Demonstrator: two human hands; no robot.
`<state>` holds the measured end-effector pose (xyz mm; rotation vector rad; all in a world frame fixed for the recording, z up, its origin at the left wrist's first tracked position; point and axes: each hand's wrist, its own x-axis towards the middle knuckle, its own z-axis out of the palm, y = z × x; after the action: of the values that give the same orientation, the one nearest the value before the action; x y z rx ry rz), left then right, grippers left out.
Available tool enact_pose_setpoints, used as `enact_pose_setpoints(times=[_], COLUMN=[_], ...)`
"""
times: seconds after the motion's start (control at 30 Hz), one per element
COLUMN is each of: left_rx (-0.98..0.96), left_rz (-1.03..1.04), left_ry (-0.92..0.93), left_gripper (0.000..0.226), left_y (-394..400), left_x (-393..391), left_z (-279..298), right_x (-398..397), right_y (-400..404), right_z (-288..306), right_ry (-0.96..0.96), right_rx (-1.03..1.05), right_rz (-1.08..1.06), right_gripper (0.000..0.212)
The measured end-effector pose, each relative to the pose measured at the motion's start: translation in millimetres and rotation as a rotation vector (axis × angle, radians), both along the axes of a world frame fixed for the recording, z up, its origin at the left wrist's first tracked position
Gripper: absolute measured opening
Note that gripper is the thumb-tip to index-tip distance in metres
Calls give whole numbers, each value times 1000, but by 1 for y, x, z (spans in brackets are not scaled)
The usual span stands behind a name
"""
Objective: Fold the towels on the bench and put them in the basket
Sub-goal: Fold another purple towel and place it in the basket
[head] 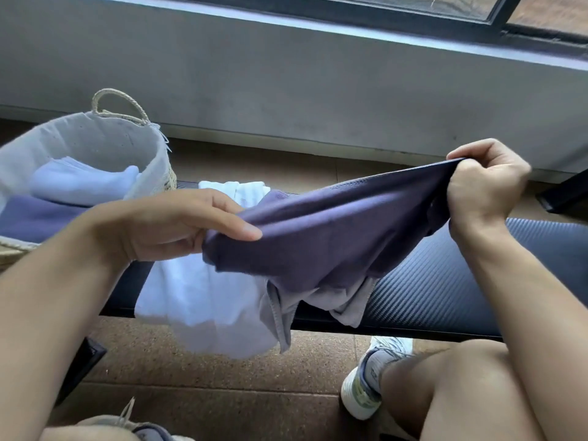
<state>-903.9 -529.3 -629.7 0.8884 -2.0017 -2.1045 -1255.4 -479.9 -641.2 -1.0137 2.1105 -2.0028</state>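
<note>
A dark purple towel (334, 230) is stretched in the air above the black bench (445, 291). My right hand (486, 183) grips its upper right corner in a fist. My left hand (178, 224) pinches its left edge between thumb and fingers. Beneath it, a white towel (203, 300) lies on the bench and hangs over the front edge, with a light grey towel (346, 300) partly hidden beside it. The woven basket (105, 138) with a white liner stands at the bench's left end, holding a folded pale blue towel (79, 183) and a folded purple one (35, 214).
A grey wall with a window sill runs behind the bench. The floor below is brown tile. My knees and two pale sneakers (369, 380) are at the bottom of the view. The bench's right half (515, 249) carries nothing.
</note>
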Motion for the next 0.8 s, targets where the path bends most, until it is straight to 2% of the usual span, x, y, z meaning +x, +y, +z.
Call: enact_pose_setpoints(times=[0.07, 0.17, 0.23, 0.27, 0.33, 0.4, 0.43, 0.5, 0.53, 0.63, 0.7, 0.8], left_rx=[-6, 18, 32, 11, -93, -245, -323, -431, -389, -45, 71, 112], left_rz=[60, 133, 202, 216, 209, 242, 304, 521, 623, 766, 709, 552], left_ry=[102, 300, 310, 245, -52, -437, -571, -659, -601, -300, -181, 30], left_gripper=[50, 46, 47, 44, 33, 47, 52, 55, 55, 46, 41, 32], left_y=[-3, -4, -8, -10, -13, -16, -18, -21, -19, -9, -2, 5], left_x=[5, 6, 12, 16, 24, 32, 35, 36, 33, 13, -1, -16], left_z=[-1, 3, 4, 5, 1, -9, -14, -21, -21, -17, -17, -20], right_x=[-9, -28, -38, -41, -45, -45, -45, -41, -35, 0, 33, 79], right_y=[-1, -5, -9, -10, -12, -10, -10, -10, -9, -5, 1, 13], right_z=[-3, -18, -27, -30, -32, -32, -32, -32, -31, -25, -19, -5], right_ry=[-16, -46, -61, -65, -93, -94, -81, -44, -9, 36, -46, -193], right_rx=[-14, 109, 176, 194, 211, 246, 280, 385, 471, 691, 679, 606], right_rz=[-42, -75, -82, -97, -159, -211, -214, -143, -67, 294, 564, 850], right_gripper=[36, 35, 36, 36, 36, 35, 35, 31, 27, 27, 30, 30])
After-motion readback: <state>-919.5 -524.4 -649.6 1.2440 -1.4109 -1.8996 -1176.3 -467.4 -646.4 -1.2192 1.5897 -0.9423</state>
